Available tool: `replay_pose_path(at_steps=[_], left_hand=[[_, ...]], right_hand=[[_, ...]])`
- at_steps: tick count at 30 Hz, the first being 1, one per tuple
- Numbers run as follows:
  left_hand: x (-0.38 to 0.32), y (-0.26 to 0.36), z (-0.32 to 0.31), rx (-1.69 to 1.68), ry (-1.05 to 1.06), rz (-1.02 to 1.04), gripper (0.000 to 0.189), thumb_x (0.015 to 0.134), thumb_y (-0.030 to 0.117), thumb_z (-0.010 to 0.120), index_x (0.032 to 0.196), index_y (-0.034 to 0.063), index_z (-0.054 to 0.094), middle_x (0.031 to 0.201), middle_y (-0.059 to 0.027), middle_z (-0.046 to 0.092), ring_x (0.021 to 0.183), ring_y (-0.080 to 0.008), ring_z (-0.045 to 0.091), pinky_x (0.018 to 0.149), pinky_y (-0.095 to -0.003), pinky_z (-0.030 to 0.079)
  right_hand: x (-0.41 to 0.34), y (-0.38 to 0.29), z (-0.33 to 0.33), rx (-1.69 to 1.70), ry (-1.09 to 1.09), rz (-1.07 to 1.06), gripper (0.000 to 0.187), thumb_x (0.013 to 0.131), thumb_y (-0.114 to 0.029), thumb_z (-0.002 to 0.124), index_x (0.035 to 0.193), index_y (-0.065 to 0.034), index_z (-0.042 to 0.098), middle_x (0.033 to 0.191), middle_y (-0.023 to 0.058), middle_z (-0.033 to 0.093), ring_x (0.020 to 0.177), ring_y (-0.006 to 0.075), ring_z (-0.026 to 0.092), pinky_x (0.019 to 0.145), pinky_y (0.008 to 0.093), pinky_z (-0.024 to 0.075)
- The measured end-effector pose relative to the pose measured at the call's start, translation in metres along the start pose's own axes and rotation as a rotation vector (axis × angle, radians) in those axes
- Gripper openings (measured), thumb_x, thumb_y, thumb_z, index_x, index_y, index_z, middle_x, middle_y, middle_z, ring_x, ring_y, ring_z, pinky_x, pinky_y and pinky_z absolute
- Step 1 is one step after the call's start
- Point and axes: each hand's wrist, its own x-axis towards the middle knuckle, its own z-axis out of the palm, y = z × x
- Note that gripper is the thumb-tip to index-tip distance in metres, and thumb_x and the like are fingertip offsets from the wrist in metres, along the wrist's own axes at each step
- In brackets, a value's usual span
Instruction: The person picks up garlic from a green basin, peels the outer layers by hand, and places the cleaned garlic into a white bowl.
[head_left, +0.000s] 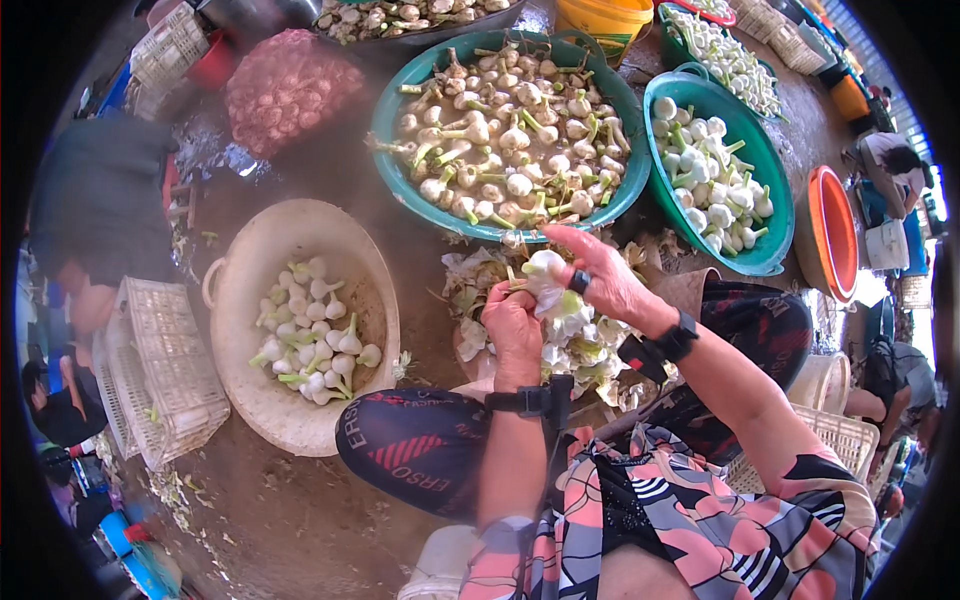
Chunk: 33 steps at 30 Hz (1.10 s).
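Observation:
A white garlic bulb (543, 262) is held between my two hands above the peelings. My left hand (513, 330) is closed around its stem end, knuckles up. My right hand (611, 279) has its bent fingers against the bulb's right side, with the index finger stretched out beyond it. Loose papery skin hangs under the bulb, and my right thumb is hidden. Below lies a heap of garlic skins (581, 341) between my knees. Just beyond my hands stands a round green tub (386, 176) filled with unpeeled, soil-stained garlic bulbs (514, 139).
At left, a cream basin (247, 247) holds peeled garlic (319, 330). A smaller green basin (776, 169) with white bulbs stands at right, beside an orange-lined tub (836, 232). Also around are a red mesh sack (289, 94), a yellow bucket (604, 22), plastic crates (169, 367) and other people.

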Motion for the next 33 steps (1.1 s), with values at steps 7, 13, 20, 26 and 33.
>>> replay_pose_path(at_steps=[7, 13, 20, 26, 33], left_hand=[[-0.003, -0.014, -0.031, 0.123, -0.038, 0.013, 0.025, 0.069, -0.014, 0.047, 0.088, 0.0, 0.057, 0.082, -0.0071, 0.057, 0.073, -0.0182, 0.059, 0.062, -0.0286, 0.051], [-0.015, -0.017, -0.006, 0.969, -0.15, 0.27, 0.036, 0.079, 0.009, 0.068, 0.11, -0.0061, 0.06, 0.094, -0.0092, 0.064, 0.08, -0.0093, 0.059, 0.059, -0.022, 0.048], [-0.031, 0.01, 0.026, 0.68, -0.206, -0.001, 0.03, 0.082, 0.024, 0.071, 0.088, -0.0047, 0.066, 0.076, -0.0066, 0.067, 0.066, -0.0108, 0.064, 0.055, -0.0205, 0.05], [-0.037, 0.012, 0.022, 0.614, -0.229, -0.118, 0.029, 0.087, 0.025, 0.065, 0.085, -0.0044, 0.065, 0.075, -0.0095, 0.067, 0.061, -0.015, 0.065, 0.054, -0.0237, 0.053], [-0.026, 0.002, 0.012, 0.847, -0.104, -0.003, 0.018, 0.083, 0.012, 0.059, 0.074, -0.003, 0.064, 0.062, -0.0079, 0.063, 0.054, -0.0119, 0.061, 0.049, -0.0235, 0.05]], right_hand=[[0.034, 0.033, -0.02, 0.964, 0.251, 0.549, 0.017, 0.091, -0.017, 0.052, 0.093, -0.0028, 0.062, 0.103, 0.0099, 0.064, 0.083, 0.0188, 0.062, 0.071, 0.0324, 0.0524], [0.019, 0.025, -0.037, 0.562, -0.028, 0.186, 0.035, 0.094, -0.026, 0.052, 0.108, 0.0039, 0.062, 0.105, 0.0087, 0.062, 0.094, 0.0151, 0.059, 0.085, 0.0292, 0.0469], [0.003, 0.005, -0.017, 0.268, -0.062, 0.064, 0.029, 0.093, -0.024, 0.055, 0.103, 0.0021, 0.064, 0.099, 0.0058, 0.063, 0.093, 0.0103, 0.055, 0.087, 0.0286, 0.043], [-0.004, 0.02, -0.007, 0.033, -0.066, 0.072, 0.025, 0.09, -0.023, 0.058, 0.099, -0.0007, 0.064, 0.09, 0.0053, 0.063, 0.084, 0.01, 0.055, 0.077, 0.0282, 0.0466], [-0.002, 0.013, -0.016, 0.248, -0.122, 0.225, 0.031, 0.089, -0.026, 0.054, 0.099, 0.0011, 0.065, 0.098, 0.0105, 0.067, 0.092, 0.0216, 0.062, 0.084, 0.0349, 0.0488]])
